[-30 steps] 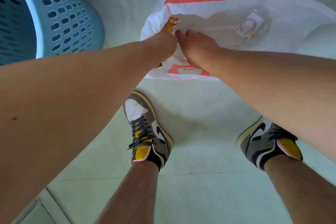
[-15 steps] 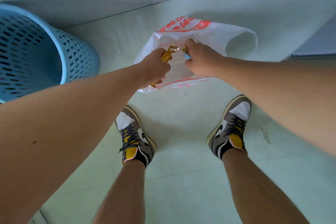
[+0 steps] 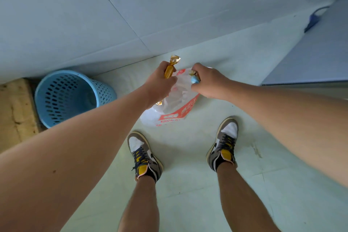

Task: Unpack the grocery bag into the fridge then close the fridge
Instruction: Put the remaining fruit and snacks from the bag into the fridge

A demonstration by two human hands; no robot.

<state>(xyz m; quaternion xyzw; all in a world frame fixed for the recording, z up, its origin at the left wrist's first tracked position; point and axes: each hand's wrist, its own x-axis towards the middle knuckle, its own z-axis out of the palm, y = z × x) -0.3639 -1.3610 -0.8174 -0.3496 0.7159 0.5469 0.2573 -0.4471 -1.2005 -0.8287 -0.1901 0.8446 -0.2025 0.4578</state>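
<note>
A white plastic grocery bag (image 3: 169,113) with red print lies crumpled on the pale floor in front of my feet. My left hand (image 3: 160,83) is closed around a gold-wrapped candy-shaped packet (image 3: 170,68), whose twisted foil end sticks up above my fist. My right hand (image 3: 207,81) grips a small light-blue wrapped item (image 3: 194,79) with a foil end. Both hands hover just above the bag's mouth, a short gap between them. The fridge is not clearly in view.
A light-blue perforated plastic basket (image 3: 71,98) stands on the floor at left, beside a wooden board (image 3: 15,111). A pale wall runs across the back. A grey-blue panel (image 3: 310,58) rises at right. My two sneakers (image 3: 145,158) stand below the bag.
Both hands have risen out of the bag, each with a wrapped item. The view has pulled back and up, so the bag looks smaller and the wall shows.
</note>
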